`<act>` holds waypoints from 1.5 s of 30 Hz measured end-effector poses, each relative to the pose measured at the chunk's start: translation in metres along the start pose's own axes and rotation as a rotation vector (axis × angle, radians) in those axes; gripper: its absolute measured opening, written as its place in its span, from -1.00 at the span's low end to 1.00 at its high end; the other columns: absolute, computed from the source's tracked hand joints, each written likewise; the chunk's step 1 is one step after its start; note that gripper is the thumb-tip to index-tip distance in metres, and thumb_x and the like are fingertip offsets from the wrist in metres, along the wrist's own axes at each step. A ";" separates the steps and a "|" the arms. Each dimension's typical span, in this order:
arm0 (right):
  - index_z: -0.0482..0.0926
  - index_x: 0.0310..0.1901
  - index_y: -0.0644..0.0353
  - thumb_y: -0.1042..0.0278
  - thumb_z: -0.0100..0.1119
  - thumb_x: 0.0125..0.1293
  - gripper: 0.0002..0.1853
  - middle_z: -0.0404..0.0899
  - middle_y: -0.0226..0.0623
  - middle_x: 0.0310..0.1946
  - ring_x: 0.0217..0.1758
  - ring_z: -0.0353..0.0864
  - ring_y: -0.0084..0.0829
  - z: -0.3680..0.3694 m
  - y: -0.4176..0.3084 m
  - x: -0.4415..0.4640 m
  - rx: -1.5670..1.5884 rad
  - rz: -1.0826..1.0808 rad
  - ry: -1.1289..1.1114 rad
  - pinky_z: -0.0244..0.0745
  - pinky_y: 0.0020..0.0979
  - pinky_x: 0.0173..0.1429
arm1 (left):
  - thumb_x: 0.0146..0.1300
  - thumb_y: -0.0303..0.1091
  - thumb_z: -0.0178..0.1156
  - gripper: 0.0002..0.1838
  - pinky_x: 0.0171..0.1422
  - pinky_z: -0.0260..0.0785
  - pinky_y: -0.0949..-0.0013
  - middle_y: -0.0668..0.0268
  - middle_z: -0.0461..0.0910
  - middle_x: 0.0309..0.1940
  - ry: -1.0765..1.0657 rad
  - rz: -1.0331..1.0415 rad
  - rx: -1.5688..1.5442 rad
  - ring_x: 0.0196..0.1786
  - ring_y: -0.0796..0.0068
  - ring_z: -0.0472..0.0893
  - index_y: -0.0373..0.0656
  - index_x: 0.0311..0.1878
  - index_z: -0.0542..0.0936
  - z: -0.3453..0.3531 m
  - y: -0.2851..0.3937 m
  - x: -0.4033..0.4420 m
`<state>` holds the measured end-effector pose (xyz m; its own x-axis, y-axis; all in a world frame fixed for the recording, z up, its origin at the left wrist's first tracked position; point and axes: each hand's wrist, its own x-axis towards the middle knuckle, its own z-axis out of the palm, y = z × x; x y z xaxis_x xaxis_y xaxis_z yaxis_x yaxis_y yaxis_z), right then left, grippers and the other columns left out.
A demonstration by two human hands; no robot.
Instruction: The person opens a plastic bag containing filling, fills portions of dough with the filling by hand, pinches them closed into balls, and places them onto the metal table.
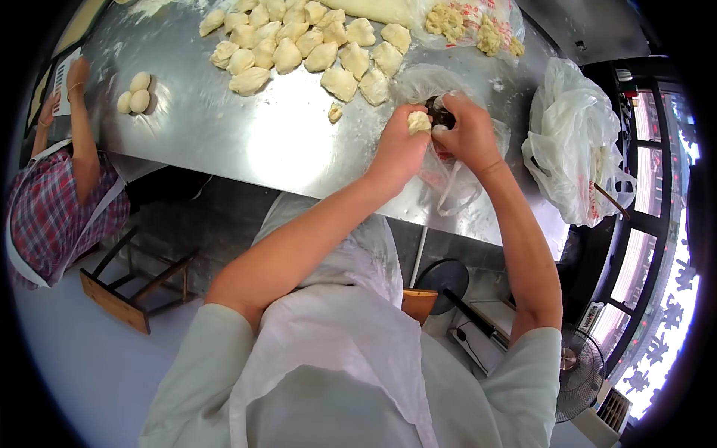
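My left hand is closed around a small piece of pale dough, which shows between thumb and fingers. Close beside it, my right hand has its fingers curled, with dark filling between thumb and forefinger. Both hands are over a clear plastic bag that lies crumpled on the metal table. Several dough pieces are spread beyond my hands. A tiny dough scrap lies apart from them, nearer to me.
The metal table carries three round dough balls at left and a bag with crumbly yellowish lumps at the back. A stuffed white plastic bag stands at right. Another person's arm reaches over the left end. A wooden stool stands below.
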<state>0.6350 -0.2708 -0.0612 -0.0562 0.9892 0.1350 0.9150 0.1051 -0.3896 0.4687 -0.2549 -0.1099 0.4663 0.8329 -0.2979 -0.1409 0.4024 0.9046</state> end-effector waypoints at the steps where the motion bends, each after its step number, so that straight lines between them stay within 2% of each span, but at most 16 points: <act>1: 0.61 -0.13 0.27 0.40 0.40 -0.02 -0.64 0.65 0.01 -0.18 -0.10 0.64 0.14 0.001 -0.001 -0.001 0.030 0.037 0.025 0.58 -0.06 0.01 | 0.30 -0.60 0.17 -0.52 0.20 0.44 0.39 0.26 0.61 0.10 -0.002 0.018 0.009 0.13 0.47 0.57 -0.22 0.31 0.47 0.000 -0.001 0.000; 5: 0.67 -0.04 0.37 0.44 0.37 0.03 -0.60 0.74 0.00 -0.14 -0.10 0.76 -0.07 0.013 0.011 -0.004 0.173 0.101 0.169 0.62 -0.23 0.01 | 0.31 -0.60 0.15 -0.51 0.17 0.44 0.39 0.26 0.60 0.12 -0.049 -0.098 -0.039 0.13 0.47 0.56 -0.21 0.32 0.46 -0.002 0.016 -0.004; 8: 0.68 0.01 0.44 0.48 0.34 0.05 -0.57 0.79 -0.09 -0.19 -0.20 0.75 -0.37 -0.012 0.010 0.004 0.296 0.334 -0.044 0.62 -0.36 -0.04 | 0.31 -0.61 0.14 -0.50 0.15 0.44 0.38 0.27 0.61 0.14 -0.059 -0.070 0.020 0.13 0.46 0.56 -0.21 0.34 0.46 -0.003 0.015 -0.002; 10: 0.67 0.01 0.47 0.51 0.33 0.03 -0.56 0.77 -0.18 -0.24 -0.24 0.70 -0.47 -0.018 0.017 0.008 0.504 0.424 -0.104 0.61 -0.39 -0.07 | 0.31 -0.61 0.13 -0.48 0.14 0.45 0.37 0.27 0.61 0.16 -0.068 -0.033 0.083 0.14 0.46 0.57 -0.22 0.36 0.45 -0.004 0.012 0.001; 12: 0.68 0.00 0.46 0.53 0.33 0.01 -0.56 0.75 -0.28 -0.24 -0.26 0.65 -0.55 -0.023 0.019 0.009 0.768 0.507 -0.131 0.59 -0.43 -0.08 | 0.32 -0.61 0.13 -0.47 0.14 0.45 0.36 0.27 0.61 0.17 -0.109 -0.131 -0.023 0.14 0.47 0.57 -0.22 0.38 0.45 -0.006 0.025 -0.002; 15: 0.67 0.00 0.44 0.51 0.30 0.07 -0.60 0.74 -0.29 -0.20 -0.19 0.65 -0.51 -0.025 0.024 0.012 0.858 0.531 -0.199 0.56 -0.41 0.06 | 0.32 -0.60 0.11 -0.48 0.12 0.46 0.37 0.26 0.63 0.16 -0.130 -0.125 -0.059 0.11 0.47 0.58 -0.23 0.38 0.47 -0.008 0.023 0.001; 18: 0.64 0.01 0.46 0.47 0.34 0.10 -0.59 0.73 -0.19 -0.25 -0.21 0.66 -0.42 -0.018 0.018 0.010 0.291 0.222 -0.105 0.55 -0.35 0.04 | 0.34 -0.57 0.11 -0.51 0.11 0.47 0.39 0.23 0.66 0.12 -0.126 -0.102 0.110 0.07 0.47 0.60 -0.25 0.35 0.51 -0.013 0.039 -0.010; 21: 0.62 0.04 0.44 0.40 0.39 0.14 -0.56 0.70 -0.06 -0.31 -0.25 0.66 -0.33 -0.030 -0.016 0.001 0.016 0.034 -0.008 0.55 -0.31 0.01 | 0.37 -0.54 0.11 -0.55 0.11 0.48 0.41 0.21 0.67 0.10 -0.048 0.036 0.293 0.06 0.47 0.61 -0.28 0.33 0.53 -0.018 0.038 -0.015; 22: 0.64 0.02 0.38 0.35 0.44 0.17 -0.59 0.67 0.00 -0.28 -0.23 0.66 -0.24 -0.040 -0.032 -0.001 0.038 0.223 -0.033 0.55 -0.27 0.00 | 0.38 -0.53 0.11 -0.56 0.11 0.48 0.41 0.20 0.68 0.09 -0.006 0.103 0.345 0.06 0.47 0.62 -0.29 0.32 0.54 -0.019 0.034 -0.014; 25: 0.66 0.03 0.33 0.30 0.45 0.17 -0.58 0.68 0.08 -0.10 0.00 0.67 0.09 -0.023 -0.012 -0.008 0.155 0.300 0.057 0.56 -0.11 0.10 | 0.40 -0.52 0.09 -0.57 0.20 0.48 0.36 0.16 0.68 0.13 0.000 0.223 0.307 0.11 0.39 0.63 -0.30 0.32 0.54 -0.015 0.038 -0.009; 28: 0.67 0.04 0.31 0.30 0.47 0.16 -0.57 0.68 0.05 -0.09 -0.02 0.67 0.09 -0.009 -0.015 -0.008 0.117 0.282 0.127 0.56 -0.10 0.10 | 0.40 -0.53 0.09 -0.58 0.30 0.45 0.30 0.10 0.66 0.17 0.016 0.349 0.328 0.18 0.28 0.64 -0.31 0.31 0.54 -0.007 0.046 0.002; 30: 0.66 -0.01 0.30 0.33 0.48 0.09 -0.58 0.66 0.06 -0.13 -0.06 0.67 0.09 0.001 -0.017 -0.005 0.080 0.215 0.215 0.56 -0.07 0.03 | 0.40 -0.54 0.08 -0.58 0.35 0.43 0.27 0.06 0.66 0.18 -0.004 0.352 0.342 0.22 0.23 0.63 -0.32 0.30 0.54 -0.006 0.047 0.008; 36: 0.64 -0.15 0.30 0.34 0.50 -0.02 -0.61 0.63 0.00 -0.29 -0.20 0.63 0.09 0.016 -0.031 -0.003 0.064 0.359 0.267 0.55 -0.08 -0.09 | 0.39 -0.55 0.06 -0.59 0.35 0.43 0.24 0.02 0.66 0.16 -0.073 0.293 0.383 0.24 0.18 0.64 -0.32 0.29 0.56 -0.010 0.042 0.016; 39: 0.65 -0.19 0.30 0.35 0.48 -0.02 -0.65 0.66 -0.06 -0.35 -0.31 0.66 -0.10 0.018 -0.020 -0.002 0.277 0.470 0.230 0.56 -0.21 -0.14 | 0.40 -0.52 0.08 -0.60 0.31 0.46 0.24 0.03 0.67 0.13 -0.083 0.300 0.413 0.19 0.19 0.66 -0.31 0.28 0.57 -0.009 0.043 0.016; 42: 0.68 -0.19 0.31 0.38 0.45 0.00 -0.68 0.70 -0.22 -0.38 -0.36 0.64 -0.40 0.003 -0.022 -0.002 0.433 0.422 0.250 0.56 -0.37 -0.14 | 0.41 -0.50 0.09 -0.60 0.23 0.50 0.23 0.04 0.69 0.09 -0.075 0.231 0.446 0.12 0.19 0.69 -0.29 0.28 0.57 -0.004 0.050 0.016; 45: 0.69 -0.17 0.33 0.43 0.42 0.04 -0.71 0.72 -0.37 -0.31 -0.30 0.62 -0.60 0.006 -0.006 -0.002 0.686 0.445 0.294 0.56 -0.47 -0.10 | 0.40 -0.48 0.10 -0.60 0.16 0.52 0.22 0.05 0.71 0.04 -0.056 0.249 0.504 0.04 0.19 0.72 -0.28 0.28 0.58 0.000 0.050 0.020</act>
<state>0.6277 -0.2732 -0.0645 0.4417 0.8965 0.0328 0.3788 -0.1532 -0.9127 0.4707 -0.2175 -0.0704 0.5199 0.8526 -0.0523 0.1757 -0.0468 0.9833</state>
